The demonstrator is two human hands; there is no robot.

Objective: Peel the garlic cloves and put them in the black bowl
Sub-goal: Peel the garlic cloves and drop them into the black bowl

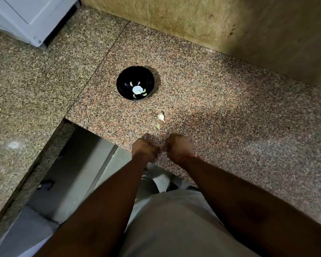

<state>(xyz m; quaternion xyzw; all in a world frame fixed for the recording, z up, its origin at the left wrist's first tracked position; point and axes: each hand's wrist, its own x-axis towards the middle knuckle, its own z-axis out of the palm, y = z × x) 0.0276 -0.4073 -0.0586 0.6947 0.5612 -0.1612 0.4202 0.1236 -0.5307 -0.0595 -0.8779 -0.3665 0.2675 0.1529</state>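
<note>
Head view, left to right: white appliance [26, 17] sits at the far-left back on the speckled granite counter [230, 112], its corner overhanging a dark gap at its base. Counter is L-shaped; a seam runs diagonally from the back wall down toward the inner corner, and below that corner the floor [72, 164] shows in the open cut-out. Black bowl [135, 82] stands upright on the counter just right of the seam, well apart from the appliance, nothing between it and the hands except loose garlic. Inside it: several peeled cloves [137, 92] ringed around a white patch at the bottom. Nearer the counter edge, an unpeeled garlic clove [161, 117] lies on the stone, and just below it a small pale scrap [158, 126], peel or clove piece, too small to call. Both lie on the line between bowl and hands, apart from each other. Left hand [144, 149] is at the counter's front edge, fingers curled in; right hand [178, 147] just beside it, also curled, red thread [187, 158] on the wrist. The two hands meet at the fingertips over something small and pale [162, 148]; it looks like both pinch it, but it is mostly hidden and I cannot tell what it is. Stained beige wall [211, 21] backs the counter across the top and right side. Light trousers [174, 225] fill the bottom centre.
</note>
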